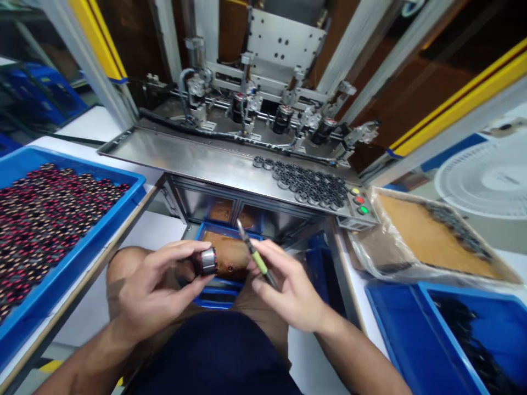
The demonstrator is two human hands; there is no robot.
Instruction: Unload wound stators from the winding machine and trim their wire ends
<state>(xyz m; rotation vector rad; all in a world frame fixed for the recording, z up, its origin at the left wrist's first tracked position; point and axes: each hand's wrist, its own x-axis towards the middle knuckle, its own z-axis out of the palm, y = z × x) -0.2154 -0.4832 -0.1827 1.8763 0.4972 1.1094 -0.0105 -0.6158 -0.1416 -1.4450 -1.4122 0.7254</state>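
Note:
My left hand (160,282) grips a small motor stator (207,261) between thumb and fingers, its silvery side turned to the right. In my right hand (284,277) is a slim pen-like tool (258,259) with a yellow-green band and a pointed metal tip aimed up and away from me. Tool and stator are apart, both held above my lap. Below them, near my knees, a blue bin (200,233) has a brown sheet (230,253) in it.
Ahead stands a machine with a metal ledge (177,155) bearing many black rings (313,184) and coloured buttons (359,200). At left, a blue tray (138,184) is full of stators. At right are a carton (436,236), a blue bin (395,307) and a white fan (489,175).

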